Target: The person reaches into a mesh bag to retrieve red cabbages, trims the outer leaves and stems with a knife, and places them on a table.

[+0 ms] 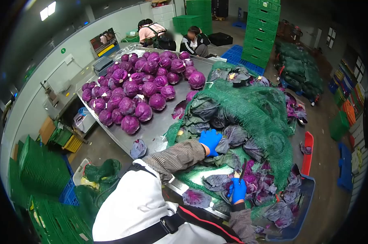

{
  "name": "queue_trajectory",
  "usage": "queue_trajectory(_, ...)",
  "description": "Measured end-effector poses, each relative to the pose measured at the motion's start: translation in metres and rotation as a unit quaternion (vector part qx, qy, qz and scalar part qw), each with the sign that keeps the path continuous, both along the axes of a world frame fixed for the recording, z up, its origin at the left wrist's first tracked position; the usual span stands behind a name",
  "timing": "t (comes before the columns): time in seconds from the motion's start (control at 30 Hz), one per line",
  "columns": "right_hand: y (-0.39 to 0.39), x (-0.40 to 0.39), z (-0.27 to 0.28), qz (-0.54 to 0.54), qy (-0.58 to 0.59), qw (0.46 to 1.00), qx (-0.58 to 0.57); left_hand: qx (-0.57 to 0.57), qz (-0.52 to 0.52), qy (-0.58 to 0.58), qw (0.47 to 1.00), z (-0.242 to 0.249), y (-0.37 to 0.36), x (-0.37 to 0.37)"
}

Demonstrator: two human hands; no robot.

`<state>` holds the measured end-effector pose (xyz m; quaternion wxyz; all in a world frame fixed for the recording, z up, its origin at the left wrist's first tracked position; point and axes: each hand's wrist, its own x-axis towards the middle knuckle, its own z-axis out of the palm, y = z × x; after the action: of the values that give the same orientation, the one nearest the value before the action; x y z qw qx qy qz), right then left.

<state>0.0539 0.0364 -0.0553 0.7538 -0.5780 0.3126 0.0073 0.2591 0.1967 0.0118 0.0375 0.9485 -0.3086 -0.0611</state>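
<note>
My left hand [211, 140], in a blue glove, lies over dark-leaved red cabbages [235, 135] inside an opened green mesh sack [255, 106]. Its fingers look stretched out on the leaves. Lower right, my right hand [237, 191], also blue-gloved, is closed round a knife [243, 171] with its dark blade pointing up. Next to the knife are purple leaves and cut pieces [253, 183]. A loose outer leaf [196, 198] lies near the table's front edge. Trimmed purple cabbages [127, 105] are heaped on the metal table [161, 128] to the left.
A blue-grey bin [308, 195] with leaves stands at the right, beside a red tray [308, 152]. Green crates [261, 32] are stacked behind, and more crates [39, 171] at left. Two people [153, 34] are beyond the table. Full mesh sacks [300, 67] lie at far right.
</note>
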Motion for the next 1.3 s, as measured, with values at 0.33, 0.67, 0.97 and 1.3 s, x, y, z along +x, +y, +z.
queue_trajectory(0.33, -0.007, -0.01, -0.009, 0.007, -0.014, 1.0, -0.012, -0.129, 0.116, 0.125, 0.977, -0.043, 0.002, 0.03)
queue_trajectory(0.67, -0.034, -0.026, 0.001, -0.039, -0.027, 0.999, -0.024, -0.55, -0.012, 0.148, 0.822, -0.013, -0.006, 0.021)
queue_trajectory(0.97, -0.059, -0.026, -0.017, 0.051, -0.011, 0.954, -0.296, -0.452, -0.102, 0.194, 0.865, -0.1, -0.046, -0.092)
queue_trajectory(1.3, -0.062, -0.042, 0.004, 0.159, 0.079, 0.879, -0.442, -0.314, -0.035, 0.292, 0.903, -0.023, -0.059, -0.095)
